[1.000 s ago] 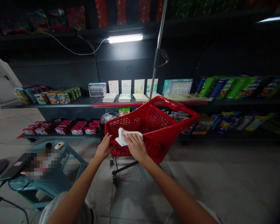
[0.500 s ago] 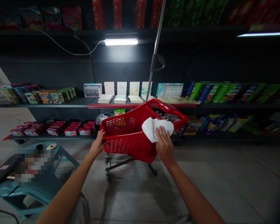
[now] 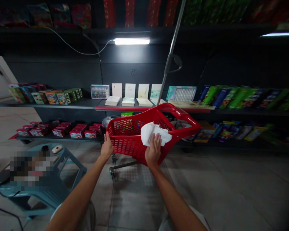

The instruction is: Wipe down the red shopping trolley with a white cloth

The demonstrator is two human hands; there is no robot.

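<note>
A red plastic shopping cart [image 3: 132, 146] with perforated sides stands in front of me, its handle [image 3: 188, 118] toward the right. My left hand [image 3: 107, 147] grips the cart's left end, fingers hooked over the rim. Under my right hand [image 3: 154, 150] a white cloth [image 3: 149, 133] is pressed against the near side's upper rim, around the middle of the cart. The cloth drapes over the rim and hides part of the side wall. The fingers of my right hand lie on top of the cloth.
Behind the cart runs a shelf with a red front edge [image 3: 135, 108], bearing booklets [image 3: 128, 101] and boxed sets. A slanting metal pole [image 3: 174, 38] rises behind the cart. At left stands a blue-grey plastic stool [image 3: 62, 150] with items on it. Red packs [image 3: 62, 128] fill the low shelf.
My right hand has slid the cloth leftward along the near rim, away from the handle. My left hand keeps its hold on the cart's end. The view has shifted slightly.
</note>
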